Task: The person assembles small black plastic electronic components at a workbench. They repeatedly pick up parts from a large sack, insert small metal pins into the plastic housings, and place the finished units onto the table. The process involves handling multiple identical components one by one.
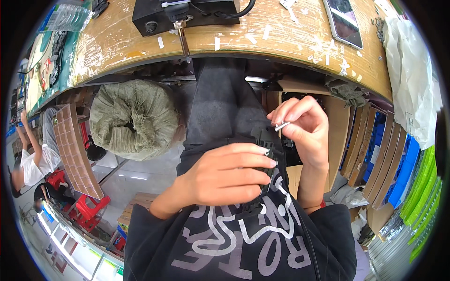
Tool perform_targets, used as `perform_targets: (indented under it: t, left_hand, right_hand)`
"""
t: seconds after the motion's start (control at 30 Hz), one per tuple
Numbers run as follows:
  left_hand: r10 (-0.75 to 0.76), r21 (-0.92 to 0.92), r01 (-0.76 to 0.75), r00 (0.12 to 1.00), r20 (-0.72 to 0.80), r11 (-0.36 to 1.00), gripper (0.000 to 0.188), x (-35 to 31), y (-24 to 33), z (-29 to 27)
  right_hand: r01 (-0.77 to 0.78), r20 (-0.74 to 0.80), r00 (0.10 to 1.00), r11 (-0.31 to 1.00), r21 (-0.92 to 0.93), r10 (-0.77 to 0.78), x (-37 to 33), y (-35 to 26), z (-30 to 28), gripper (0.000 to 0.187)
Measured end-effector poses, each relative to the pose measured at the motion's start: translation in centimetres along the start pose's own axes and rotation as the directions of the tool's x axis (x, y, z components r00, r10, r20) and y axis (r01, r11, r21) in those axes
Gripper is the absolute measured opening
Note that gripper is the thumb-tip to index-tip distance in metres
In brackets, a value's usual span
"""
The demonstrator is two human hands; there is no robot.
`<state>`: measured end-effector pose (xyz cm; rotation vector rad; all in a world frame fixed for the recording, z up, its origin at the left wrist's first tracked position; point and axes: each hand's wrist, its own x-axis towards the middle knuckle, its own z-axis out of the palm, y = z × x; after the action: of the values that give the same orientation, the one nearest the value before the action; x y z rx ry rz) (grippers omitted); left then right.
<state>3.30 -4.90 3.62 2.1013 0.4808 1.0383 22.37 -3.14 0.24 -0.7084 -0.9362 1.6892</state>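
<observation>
My left hand is wrapped round a long, narrow black plastic part in front of my chest. Small shiny metal bits show along its edge by my fingertips; much of the part is hidden by the fingers and blends into my dark clothes. Between thumb and fingers, my right hand pinches a small silver metal pin. The pin is just right of the part's upper end, apart from it.
Ahead is a wooden workbench with a black device, a pointed tool over its edge and a phone. A woven sack stands left, cartons right. Another person is at far left.
</observation>
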Motion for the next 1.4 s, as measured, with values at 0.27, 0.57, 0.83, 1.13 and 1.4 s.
perform_targets:
  t: [0.27, 0.57, 0.83, 1.13, 1.4]
  left_hand:
    - [0.107, -0.083, -0.105, 0.994, 0.026, 0.991, 0.009, -0.4, -0.1, 1.0]
    - [0.102, -0.076, -0.095, 0.991, 0.084, 0.993, 0.012, -0.8, 0.0, 1.3]
    - [0.090, -0.084, -0.079, 0.988, 0.127, 0.993, 0.014, -0.7, 0.0, 1.2]
    - [0.032, -0.048, -0.022, 0.975, 0.220, 0.999, 0.013, -0.8, 0.2, 1.0]
    - [-0.074, -0.026, 0.075, 0.996, 0.039, 0.997, 0.010, -0.5, 0.0, -0.2]
  right_hand:
    - [-0.236, 0.154, 0.961, 0.972, 0.008, 0.232, -0.1, -1.1, 0.1, 0.013]
    - [-0.381, 0.191, 0.905, 0.924, -0.034, 0.380, 0.1, -1.2, -0.1, 0.012]
    - [-0.371, 0.201, 0.903, 0.925, -0.079, 0.379, 0.1, -1.3, -0.2, 0.013]
    - [-0.457, 0.180, 0.852, 0.867, -0.201, 0.491, 0.3, -1.2, -0.1, 0.012]
    - [-0.257, 0.183, 0.947, 0.964, -0.068, 0.265, 0.5, -0.1, 0.3, 0.018]
